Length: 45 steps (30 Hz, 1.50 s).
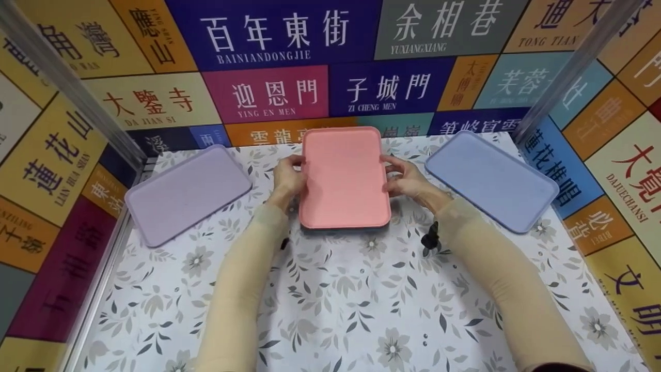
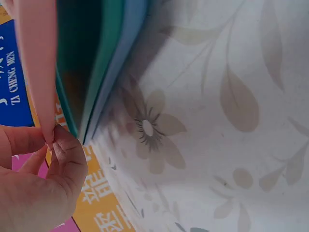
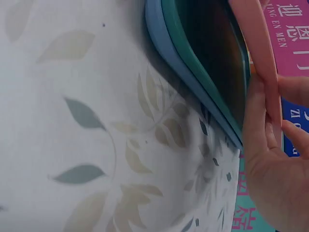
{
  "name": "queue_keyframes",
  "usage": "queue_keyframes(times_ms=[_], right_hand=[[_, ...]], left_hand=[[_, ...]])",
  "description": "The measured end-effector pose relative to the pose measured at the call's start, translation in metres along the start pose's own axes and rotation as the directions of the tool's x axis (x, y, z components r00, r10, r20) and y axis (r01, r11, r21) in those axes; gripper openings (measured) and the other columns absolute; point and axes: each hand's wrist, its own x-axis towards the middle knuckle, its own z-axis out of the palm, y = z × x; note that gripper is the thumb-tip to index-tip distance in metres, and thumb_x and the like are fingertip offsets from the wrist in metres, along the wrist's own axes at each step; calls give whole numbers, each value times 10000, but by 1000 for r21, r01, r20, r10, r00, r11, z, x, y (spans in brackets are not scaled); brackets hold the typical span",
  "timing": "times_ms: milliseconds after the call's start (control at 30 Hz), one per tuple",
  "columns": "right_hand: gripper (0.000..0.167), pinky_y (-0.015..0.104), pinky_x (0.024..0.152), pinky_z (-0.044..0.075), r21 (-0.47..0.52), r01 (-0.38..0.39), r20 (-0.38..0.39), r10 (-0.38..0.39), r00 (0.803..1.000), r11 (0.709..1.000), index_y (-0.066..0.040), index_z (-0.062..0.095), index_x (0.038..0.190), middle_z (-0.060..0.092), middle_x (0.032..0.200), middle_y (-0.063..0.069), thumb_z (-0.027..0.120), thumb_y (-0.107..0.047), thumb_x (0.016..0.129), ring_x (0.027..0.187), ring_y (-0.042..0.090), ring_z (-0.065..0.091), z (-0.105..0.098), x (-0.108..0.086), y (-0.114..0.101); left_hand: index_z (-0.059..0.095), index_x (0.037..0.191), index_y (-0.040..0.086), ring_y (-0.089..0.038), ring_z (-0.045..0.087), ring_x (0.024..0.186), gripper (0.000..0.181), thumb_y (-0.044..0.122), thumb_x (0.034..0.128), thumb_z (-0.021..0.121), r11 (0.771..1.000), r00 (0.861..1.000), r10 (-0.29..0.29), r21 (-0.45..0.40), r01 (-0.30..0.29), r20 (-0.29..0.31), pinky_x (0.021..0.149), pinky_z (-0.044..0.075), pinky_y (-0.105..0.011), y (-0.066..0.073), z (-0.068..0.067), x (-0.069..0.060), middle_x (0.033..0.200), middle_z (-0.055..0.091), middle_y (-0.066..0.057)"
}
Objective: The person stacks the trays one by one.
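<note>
A pink rectangular tray [image 1: 345,178] is held at its two long sides, above other trays. My left hand [image 1: 289,178] pinches the left rim between thumb and fingers, as the left wrist view also shows. On the opposite rim, my right hand [image 1: 407,178] pinches the tray the same way. Beneath it, in the left wrist view, a green tray [image 2: 112,41] lies nested in a blue tray [image 2: 133,24] on the table. A gap separates the pink tray from the green one. From the head view the pink tray hides most of this stack.
To the left a lilac tray [image 1: 188,196] lies at an angle on the flower-patterned tablecloth [image 1: 330,310]. Another blue tray [image 1: 490,181] lies slanted on the right. Printed panels [image 1: 273,31] with large characters wall in the table's back and sides, with metal posts [image 1: 568,67] at the corners.
</note>
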Motion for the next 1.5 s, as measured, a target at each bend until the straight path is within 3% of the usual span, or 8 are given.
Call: queue_keyframes(times_ms=[67,400,600,800,833,1033,1300,1500], right_hand=[[1000,280,745,688,-20,-9,-30,8,1000,1000,-156,372,1766,523,1517,230,674,215,888,1006,143,692,2,3,3],[930,239,697,648,-101,-27,-99,17,995,995,-119,467,1716,566,1407,201,653,214,869,956,131,662,6,11,13],[884,220,674,597,-143,-20,-96,6,995,990,-86,489,1697,560,1382,212,653,198,877,941,128,641,7,11,13],[788,243,650,520,-230,3,-93,-25,995,973,-24,542,1641,585,1295,199,637,162,881,937,169,575,9,9,13],[771,244,648,514,-240,2,-98,-26,995,971,-19,558,1625,586,1278,189,635,160,879,934,173,564,10,9,13],[690,213,603,470,-296,-23,-150,-23,988,955,0,650,1511,589,1196,154,614,169,843,899,188,522,16,10,10],[622,177,626,451,-435,-64,-217,-36,976,898,13,707,1408,677,1175,182,590,114,805,894,169,550,23,9,-2],[510,242,699,489,-560,-121,-252,-30,967,820,-26,737,1378,685,1148,138,606,-7,886,960,224,600,27,7,-13]], left_hand=[[822,1310,133,-256,744,1211,336,134,995,706,1000,1000,12,29,-11,-19,1068,602,-339,-11,9,12,1255,841,-55],[759,1414,64,-305,756,1282,356,101,1081,639,997,1000,-24,76,24,6,1135,604,-407,33,-8,-34,1420,787,-127],[799,1336,74,-309,770,1176,304,120,1057,687,997,999,-3,72,5,-32,1074,616,-425,20,0,-27,1334,813,-126],[817,1289,82,-310,747,1157,355,55,972,658,990,999,-25,137,29,-33,1062,601,-430,15,4,-32,1222,833,-120],[810,1299,67,-334,742,1169,388,14,957,636,989,999,-37,145,41,-33,1071,598,-451,24,0,-42,1231,827,-141],[830,1229,76,-318,740,1163,380,16,921,615,990,999,11,139,-4,-45,1076,593,-442,10,1,-38,1193,832,-113],[799,1260,63,-331,699,1194,349,13,950,644,992,998,-33,126,26,48,1099,585,-470,20,-13,-50,1267,776,-163],[806,1261,76,-300,705,1147,292,155,988,737,987,994,-44,159,28,98,1073,593,-452,21,-26,-55,1245,786,-134]])
